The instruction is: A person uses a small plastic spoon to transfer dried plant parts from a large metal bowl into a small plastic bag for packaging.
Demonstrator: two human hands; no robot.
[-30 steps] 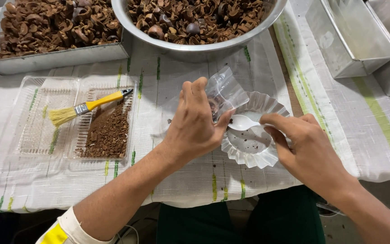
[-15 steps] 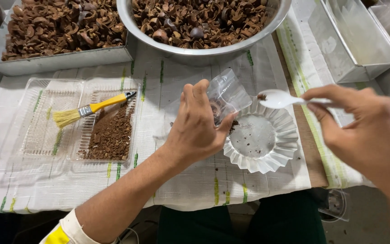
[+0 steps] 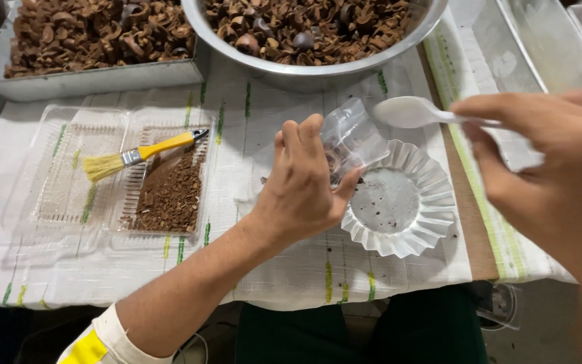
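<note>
The left hand (image 3: 304,195) pinches a small clear bag (image 3: 353,135) open just above the fluted dish (image 3: 432,195), while the right hand (image 3: 547,162), fingers closed on a white spoon (image 3: 409,111), points its bowl leftward at the bag's mouth.

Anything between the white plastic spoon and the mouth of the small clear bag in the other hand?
Nothing visible. The white plastic spoon in the right hand hangs beside the small clear plastic bag held by the left hand, open air between.
</note>
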